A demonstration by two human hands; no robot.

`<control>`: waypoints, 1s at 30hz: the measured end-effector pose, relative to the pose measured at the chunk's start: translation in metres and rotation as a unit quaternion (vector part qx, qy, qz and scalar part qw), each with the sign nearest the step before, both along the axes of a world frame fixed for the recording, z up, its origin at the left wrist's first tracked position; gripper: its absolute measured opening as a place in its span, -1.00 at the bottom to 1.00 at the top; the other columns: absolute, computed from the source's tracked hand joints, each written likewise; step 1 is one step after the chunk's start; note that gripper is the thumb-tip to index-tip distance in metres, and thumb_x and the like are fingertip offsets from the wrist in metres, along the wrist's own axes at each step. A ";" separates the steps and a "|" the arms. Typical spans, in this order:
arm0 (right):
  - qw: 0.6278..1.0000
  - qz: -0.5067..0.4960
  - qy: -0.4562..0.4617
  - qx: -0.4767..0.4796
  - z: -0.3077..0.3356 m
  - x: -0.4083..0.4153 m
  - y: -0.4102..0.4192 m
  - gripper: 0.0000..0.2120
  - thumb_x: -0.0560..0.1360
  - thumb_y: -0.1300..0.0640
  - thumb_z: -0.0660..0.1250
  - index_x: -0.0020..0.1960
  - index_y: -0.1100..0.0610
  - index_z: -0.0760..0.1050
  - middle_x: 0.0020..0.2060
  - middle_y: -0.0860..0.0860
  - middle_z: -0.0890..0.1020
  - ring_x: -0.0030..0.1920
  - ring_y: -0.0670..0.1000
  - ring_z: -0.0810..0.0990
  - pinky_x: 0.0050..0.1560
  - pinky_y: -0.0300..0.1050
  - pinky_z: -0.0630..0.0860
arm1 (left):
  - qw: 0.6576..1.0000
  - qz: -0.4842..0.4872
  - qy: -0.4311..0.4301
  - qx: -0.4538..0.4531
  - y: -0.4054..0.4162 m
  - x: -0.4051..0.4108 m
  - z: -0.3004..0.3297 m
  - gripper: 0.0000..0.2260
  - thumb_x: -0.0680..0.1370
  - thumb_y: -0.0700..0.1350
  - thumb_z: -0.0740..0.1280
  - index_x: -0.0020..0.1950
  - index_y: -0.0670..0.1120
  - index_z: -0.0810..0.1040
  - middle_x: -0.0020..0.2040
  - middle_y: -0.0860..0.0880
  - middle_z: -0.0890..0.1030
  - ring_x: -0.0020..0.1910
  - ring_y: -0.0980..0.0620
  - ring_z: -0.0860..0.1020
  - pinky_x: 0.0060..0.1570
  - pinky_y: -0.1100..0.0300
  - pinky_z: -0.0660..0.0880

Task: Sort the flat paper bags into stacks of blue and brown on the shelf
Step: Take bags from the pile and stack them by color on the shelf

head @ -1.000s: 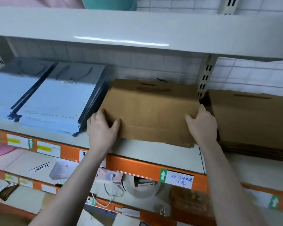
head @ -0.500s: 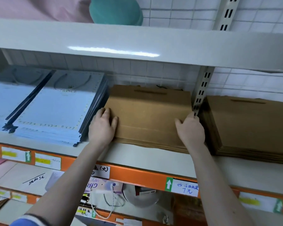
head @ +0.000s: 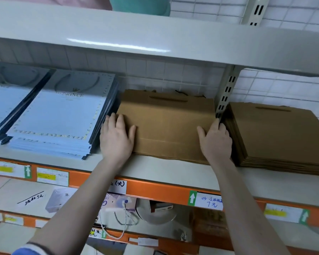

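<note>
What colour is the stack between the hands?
Plain brown bag stack, seen in the head view.

Both bare forearms reach up and forward from the lower edge of the view, angling slightly toward each other. The left hand [head: 116,137] lies palm down with its fingers straight and close together, pointing away from the body, the thumb spread out to the right. The right hand [head: 216,140] is turned more on edge, back facing the camera, fingers extended upward and the thumb held out to the left. Neither hand curls into a grip. A blue cuff [head: 27,250] shows at the left arm's lower end.
</note>
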State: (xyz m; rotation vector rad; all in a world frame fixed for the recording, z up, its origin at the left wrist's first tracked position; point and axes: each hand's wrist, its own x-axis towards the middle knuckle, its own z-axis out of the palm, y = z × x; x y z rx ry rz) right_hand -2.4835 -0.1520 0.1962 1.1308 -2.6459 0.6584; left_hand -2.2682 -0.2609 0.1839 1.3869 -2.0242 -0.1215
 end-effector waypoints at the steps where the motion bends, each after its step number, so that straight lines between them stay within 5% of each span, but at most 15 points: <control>1: 1.000 0.000 0.009 -0.007 -0.002 0.002 0.001 -0.35 0.59 -0.14 0.09 0.49 0.28 0.09 0.39 0.26 0.31 0.39 0.21 0.30 0.33 0.09 0.31 | 1.000 -0.004 0.003 -0.011 0.003 0.000 -0.002 -0.52 0.58 0.04 0.20 0.34 -0.30 0.40 0.36 -0.32 0.38 0.37 -0.31 0.31 0.37 -0.11 0.20; 11: 0.999 0.016 0.025 0.026 -0.011 0.016 0.008 -0.42 0.60 -0.14 0.10 0.48 0.20 0.19 0.42 0.24 0.26 0.40 0.21 0.27 0.34 0.09 0.28 | 0.998 -0.041 -0.036 0.006 0.016 0.003 -0.012 -0.48 0.56 0.12 0.15 0.31 -0.26 0.44 0.32 -0.28 0.44 0.37 -0.25 0.32 0.37 -0.12 0.22; 19: 0.992 -0.108 0.022 0.053 -0.010 0.016 0.012 -0.16 0.46 -0.39 0.06 0.43 0.27 0.22 0.18 0.22 0.43 0.15 0.15 0.43 0.07 -0.04 0.40 | 0.996 0.062 -0.059 0.032 0.024 0.014 -0.003 -0.34 0.44 0.27 0.31 0.30 -0.21 0.42 0.22 -0.28 0.44 0.19 -0.28 0.38 0.14 -0.09 0.29; 30: 0.991 -0.134 0.021 0.010 -0.012 0.018 0.008 -0.32 0.47 -0.34 0.11 0.15 0.28 0.39 0.05 0.22 0.45 0.06 0.17 0.45 -0.02 -0.04 0.40 | 0.987 0.056 -0.028 0.149 0.036 0.030 0.005 -0.32 0.43 0.25 0.35 0.34 -0.17 0.29 0.16 -0.26 0.42 0.13 -0.28 0.47 0.02 -0.04 0.45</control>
